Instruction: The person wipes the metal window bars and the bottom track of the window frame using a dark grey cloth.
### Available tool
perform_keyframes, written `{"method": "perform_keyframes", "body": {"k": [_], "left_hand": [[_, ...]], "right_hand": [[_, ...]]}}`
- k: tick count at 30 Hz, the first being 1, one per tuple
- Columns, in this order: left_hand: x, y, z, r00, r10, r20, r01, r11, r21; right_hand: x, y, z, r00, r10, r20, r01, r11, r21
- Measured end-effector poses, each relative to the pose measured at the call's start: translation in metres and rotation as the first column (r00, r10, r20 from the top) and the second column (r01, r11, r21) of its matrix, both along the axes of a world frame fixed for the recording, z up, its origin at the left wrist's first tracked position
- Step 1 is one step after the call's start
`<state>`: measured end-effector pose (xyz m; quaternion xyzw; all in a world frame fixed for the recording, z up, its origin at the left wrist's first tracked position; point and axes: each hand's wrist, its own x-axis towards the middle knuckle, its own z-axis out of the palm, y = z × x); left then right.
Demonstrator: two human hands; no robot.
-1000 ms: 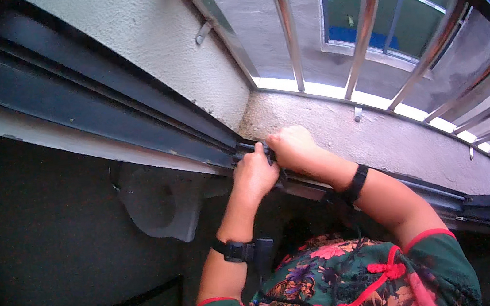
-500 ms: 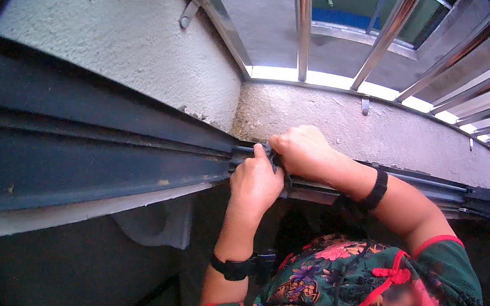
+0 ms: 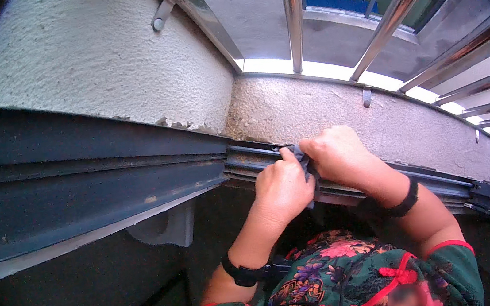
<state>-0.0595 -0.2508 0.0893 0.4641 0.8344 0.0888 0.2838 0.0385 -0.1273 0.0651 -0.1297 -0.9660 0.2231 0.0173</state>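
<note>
Both hands grip a dark grey cloth (image 3: pixel 303 159) at the dark window track (image 3: pixel 245 164), which runs along the bottom of the window opening. My left hand (image 3: pixel 283 190) is closed on the cloth's left side, with its index finger pointing along the track. On the cloth's other side, my right hand (image 3: pixel 338 154) is closed with its knuckles up. A fold of the cloth hangs below the fingers. The part pressed against the track is hidden by the hands.
A dark window frame (image 3: pixel 88 186) stands at the left beside a rough white wall (image 3: pixel 115 58). Beyond the track lies a rough outer ledge (image 3: pixel 276 108), edged by metal bars (image 3: pixel 295 22). A small metal bracket (image 3: pixel 367 97) sits on the ledge.
Both hands have moved right along the track with the cloth, uncovering the track's grooves next to the left frame. The view has also shifted slightly.
</note>
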Motion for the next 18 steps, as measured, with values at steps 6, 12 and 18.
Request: {"method": "perform_keyframes", "body": {"k": [6,12,18], "left_hand": [[0.021,0.009,-0.003,0.996,-0.065,0.067,0.064,0.998,0.019],[0.022,0.008,-0.007,0.987,-0.105,0.118,0.095,0.991,0.093],[0.006,-0.004,-0.014,0.987,-0.069,0.144,0.046,0.986,0.158]], "right_hand": [[0.023,0.008,0.017,0.992,-0.021,0.128,0.022,1.000,-0.002],[0.031,0.011,0.016,0.989,-0.045,0.140,0.050,0.998,-0.027],[0.022,0.007,0.018,0.989,-0.117,0.088,0.123,0.989,-0.076]]}}
